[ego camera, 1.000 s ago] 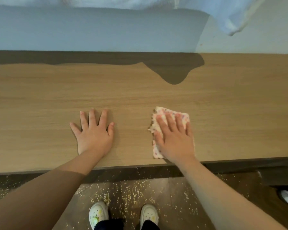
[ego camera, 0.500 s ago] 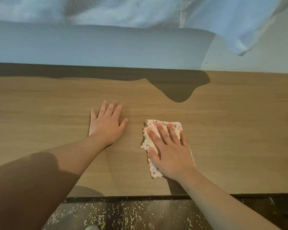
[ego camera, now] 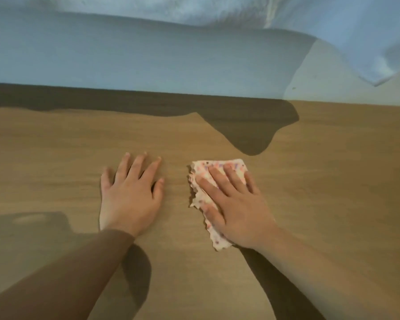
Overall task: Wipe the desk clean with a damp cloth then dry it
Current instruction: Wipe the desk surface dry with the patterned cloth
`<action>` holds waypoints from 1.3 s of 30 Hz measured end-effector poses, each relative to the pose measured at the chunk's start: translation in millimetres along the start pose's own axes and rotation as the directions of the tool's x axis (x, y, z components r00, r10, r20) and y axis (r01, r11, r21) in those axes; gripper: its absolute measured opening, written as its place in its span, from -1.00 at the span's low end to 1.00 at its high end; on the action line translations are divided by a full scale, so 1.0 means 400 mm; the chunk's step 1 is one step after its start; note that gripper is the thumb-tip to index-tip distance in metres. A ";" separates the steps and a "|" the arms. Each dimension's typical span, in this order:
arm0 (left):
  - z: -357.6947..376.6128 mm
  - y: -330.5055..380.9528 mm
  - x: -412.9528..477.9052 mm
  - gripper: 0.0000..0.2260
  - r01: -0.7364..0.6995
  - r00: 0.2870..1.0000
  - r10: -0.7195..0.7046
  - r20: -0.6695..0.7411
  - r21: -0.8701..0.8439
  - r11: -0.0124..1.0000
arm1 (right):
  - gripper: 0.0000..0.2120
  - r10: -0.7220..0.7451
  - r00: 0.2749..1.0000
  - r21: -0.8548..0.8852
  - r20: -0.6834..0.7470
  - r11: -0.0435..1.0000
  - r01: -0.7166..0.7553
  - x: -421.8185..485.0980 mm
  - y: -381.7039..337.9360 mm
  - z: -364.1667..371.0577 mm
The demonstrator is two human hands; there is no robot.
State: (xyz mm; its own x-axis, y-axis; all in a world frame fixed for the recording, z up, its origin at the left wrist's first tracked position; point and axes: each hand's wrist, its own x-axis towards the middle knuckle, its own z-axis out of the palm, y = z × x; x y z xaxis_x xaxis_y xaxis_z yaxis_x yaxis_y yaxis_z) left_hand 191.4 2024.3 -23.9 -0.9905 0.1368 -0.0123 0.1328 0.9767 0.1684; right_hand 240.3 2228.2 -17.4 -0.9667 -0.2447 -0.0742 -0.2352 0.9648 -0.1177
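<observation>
A light wooden desk (ego camera: 333, 181) fills the view. On it lies a folded white cloth with pink and purple dots (ego camera: 200, 181), right of centre. My right hand (ego camera: 238, 209) lies flat on the cloth with straight fingers and presses it onto the wood. The hand covers much of the cloth. My left hand (ego camera: 129, 195) rests palm down on the bare desk, a little to the left of the cloth, fingers spread and straight.
A pale wall (ego camera: 125, 61) runs along the desk's far edge. A white fabric (ego camera: 356, 31) hangs from above at the upper right and casts a dark shadow (ego camera: 247, 128) on the back of the desk.
Both hands and the cloth have moved farther from the desk's front edge, toward the wall. The view has tilted up, so the floor and shoes are out of sight.
</observation>
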 end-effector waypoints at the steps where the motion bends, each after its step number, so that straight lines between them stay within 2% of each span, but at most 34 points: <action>1: -0.002 0.001 -0.001 -0.45 0.005 1.000 -0.005 0.010 -0.006 1.000 | -0.43 0.048 0.999 -0.007 0.015 0.999 -0.048 0.025 0.048 -0.009; 3: 0.000 0.003 0.000 -0.39 0.003 1.000 -0.003 0.023 0.000 1.000 | -0.48 0.335 0.941 -0.014 0.056 0.942 -0.334 0.095 0.161 -0.027; 5: 0.002 0.004 0.003 -0.37 0.014 1.000 -0.014 0.024 0.003 1.000 | -0.50 0.618 0.786 0.207 0.018 0.767 -0.607 0.170 0.218 -0.052; 6: 0.005 0.004 0.007 -0.38 0.016 1.000 -0.016 0.020 0.002 1.000 | -0.51 0.656 0.752 0.276 0.056 0.714 -0.644 0.194 0.202 -0.073; 7: 0.008 0.004 0.011 -0.39 0.016 1.000 -0.016 0.014 0.003 1.000 | -0.53 0.588 0.803 0.315 0.093 0.748 -0.584 0.217 0.168 -0.068; 8: 0.012 0.001 0.012 -0.40 0.017 1.000 -0.017 0.007 0.011 1.000 | -0.54 0.598 0.798 0.453 0.076 0.692 -0.562 0.228 0.124 -0.078; 9: 0.017 -0.002 0.011 -0.43 0.017 1.000 -0.017 -0.005 0.019 1.000 | -0.54 0.331 0.942 0.242 0.050 0.911 -0.333 0.243 0.069 -0.061; 10: 0.020 -0.003 0.008 -0.47 0.019 1.000 -0.018 -0.023 0.015 1.000 | -0.52 0.270 0.963 0.167 0.027 0.948 -0.270 0.248 0.001 -0.046; 11: 0.019 -0.002 0.009 -0.51 0.009 0.998 -0.009 -0.054 0.006 1.000 | -0.51 0.129 0.990 0.134 0.061 0.982 -0.136 0.249 -0.043 -0.030; 12: 0.017 -0.004 0.010 -0.54 -0.005 0.997 0.006 -0.080 0.009 1.000 | -0.51 0.082 0.996 0.260 0.019 0.962 -0.084 0.249 -0.059 -0.020; 13: 0.019 -0.006 0.009 -0.56 -0.014 0.995 0.016 -0.095 0.018 1.000 | -0.52 0.057 0.998 0.297 0.027 0.953 -0.062 0.249 -0.051 -0.012; 14: 0.023 -0.008 0.009 -0.57 -0.019 0.994 0.021 -0.105 0.021 1.000 | -0.53 0.071 0.997 0.178 0.018 0.981 -0.073 0.258 -0.008 -0.020; 16: 0.031 -0.008 0.010 -0.57 -0.029 0.993 0.032 -0.115 0.027 0.999 | -0.53 0.288 0.958 0.140 0.011 0.948 -0.287 0.290 0.089 -0.036; 18: 0.032 -0.007 0.008 -0.56 -0.028 0.995 0.031 -0.092 0.043 0.999 | -0.52 0.573 0.820 0.076 0.010 0.817 -0.572 0.339 0.171 -0.052; 19: 0.029 -0.007 0.010 -0.56 -0.019 0.997 0.021 -0.080 0.037 0.999 | -0.51 0.668 0.744 0.062 0.000 0.743 -0.667 0.363 0.182 -0.054; 20: 0.028 -0.006 0.011 -0.55 -0.009 0.997 0.011 -0.075 0.029 1.000 | -0.49 0.704 0.710 0.053 0.000 0.709 -0.703 0.389 0.166 -0.053; 21: 0.028 -0.006 0.010 -0.54 -0.003 0.997 0.004 -0.071 0.024 1.000 | -0.48 0.693 0.720 0.074 0.037 0.716 -0.694 0.413 0.127 -0.049; 22: 0.027 -0.004 0.009 -0.54 -0.005 0.998 0.007 -0.069 0.025 1.000 | -0.48 0.613 0.787 0.107 0.069 0.780 -0.616 0.432 0.076 -0.048; 23: 0.026 -0.003 0.008 -0.54 -0.012 0.997 0.014 -0.072 0.028 1.000 | -0.50 0.472 0.879 0.147 0.066 0.867 -0.477 0.445 0.012 -0.041; 24: 0.026 -0.004 0.007 -0.55 -0.014 0.997 0.016 -0.078 0.029 0.999 | -0.51 0.293 0.955 0.150 0.048 0.943 -0.297 0.455 -0.053 -0.029; 25: 0.027 -0.005 0.007 -0.56 -0.010 0.996 0.012 -0.084 0.025 1.000 | -0.52 0.095 0.995 0.137 0.030 0.986 -0.099 0.459 -0.115 -0.027; 26: 0.028 -0.005 0.007 -0.57 -0.005 0.996 0.007 -0.087 0.024 1.000 | -0.53 -0.088 0.996 0.113 0.030 0.990 0.084 0.466 -0.158 -0.029; 27: 0.029 -0.004 0.007 -0.57 -0.002 0.996 0.004 -0.093 0.029 1.000 | -0.54 -0.206 0.976 0.069 0.070 0.977 0.201 0.483 -0.167 -0.029; 28: 0.029 -0.003 0.007 -0.57 -0.004 0.995 0.008 -0.101 0.036 0.999 | -0.54 -0.259 0.962 0.031 0.089 0.966 0.257 0.503 -0.156 -0.032; 29: 0.028 -0.004 0.007 -0.57 -0.009 0.994 0.014 -0.112 0.042 0.999 | -0.54 -0.234 0.969 0.013 0.083 0.972 0.234 0.520 -0.119 -0.038; 30: 0.027 -0.003 0.006 -0.57 -0.012 0.993 0.017 -0.119 0.047 0.999 | -0.53 -0.145 0.988 0.028 0.057 0.989 0.144 0.530 -0.065 -0.043; 32: 0.027 -0.003 0.005 -0.57 -0.013 0.992 0.020 -0.128 0.056 0.998 | -0.52 0.137 0.991 0.092 -0.004 0.986 -0.136 0.522 0.085 -0.042; 35: 0.031 -0.004 0.005 -0.57 -0.010 0.992 0.019 -0.125 0.068 0.998 | -0.49 0.456 0.885 0.074 -0.088 0.889 -0.451 0.443 0.291 -0.046; 37: 0.029 -0.004 0.004 -0.57 -0.009 0.992 0.016 -0.123 0.058 0.998 | -0.48 0.637 0.764 0.142 -0.100 0.769 -0.623 0.418 0.342 -0.047; 38: 0.028 -0.004 0.005 -0.56 -0.006 0.992 0.013 -0.123 0.054 0.999 | -0.49 0.684 0.726 0.181 -0.065 0.724 -0.666 0.414 0.330 -0.052; 39: 0.026 -0.002 0.005 -0.56 -0.004 0.993 0.010 -0.118 0.055 0.998 | -0.50 0.679 0.734 0.235 -0.008 0.715 -0.659 0.415 0.293 -0.054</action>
State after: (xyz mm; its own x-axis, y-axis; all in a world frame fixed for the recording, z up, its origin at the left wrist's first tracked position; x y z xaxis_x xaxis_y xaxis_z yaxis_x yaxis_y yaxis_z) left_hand 189.9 2025.6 -34.5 -0.9863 0.1263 0.1057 0.1382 0.9839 0.1137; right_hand 50.2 2302.7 -22.0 -0.8699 0.4768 -0.1260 0.4927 0.8281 -0.2676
